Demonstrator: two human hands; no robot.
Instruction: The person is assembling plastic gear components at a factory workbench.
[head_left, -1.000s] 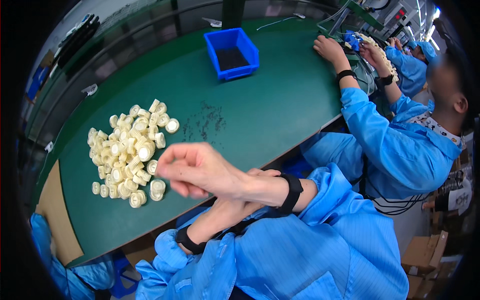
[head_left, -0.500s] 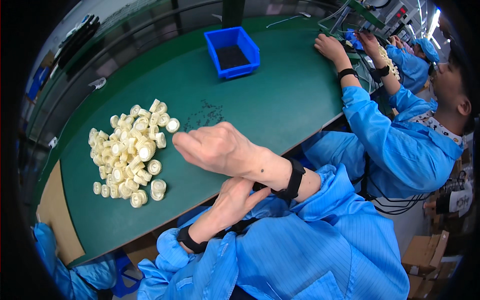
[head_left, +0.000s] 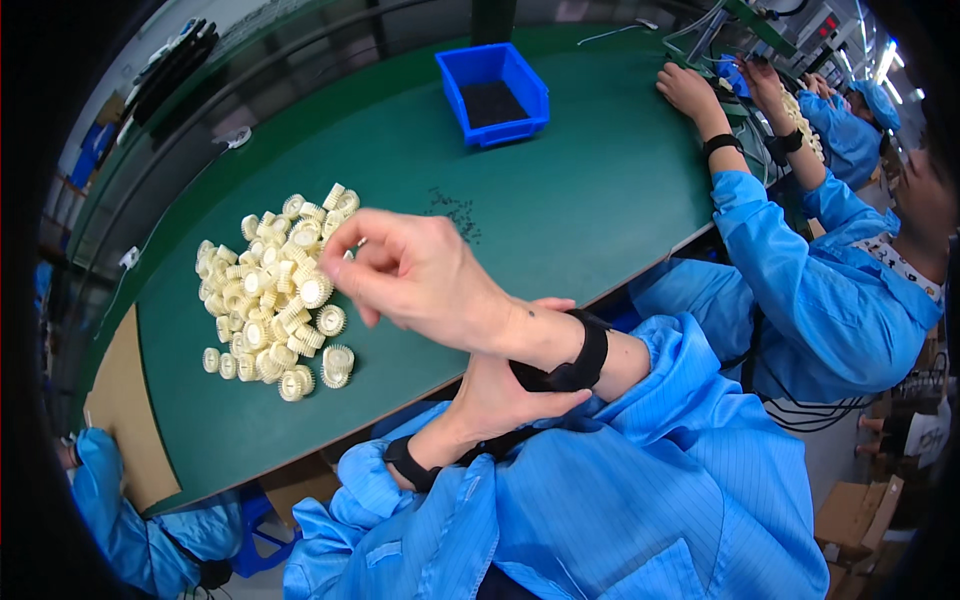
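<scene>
A long green table (head_left: 600, 190) with a smooth top carries everything; its edges look curved. Toward its left side sits a heap of cream gears (head_left: 258, 305), piled on one another, some flat and some tipped on their sides. A few gears lie loose around the heap's near edge. To the right of the heap, small dark bits (head_left: 455, 210) are scattered thinly on the green surface. Beyond them, near the far side, stands a blue bin (head_left: 507, 132). A thin pale cord (head_left: 612, 34) lies by the far edge, and brown cardboard (head_left: 122, 410) runs along the left end.
</scene>
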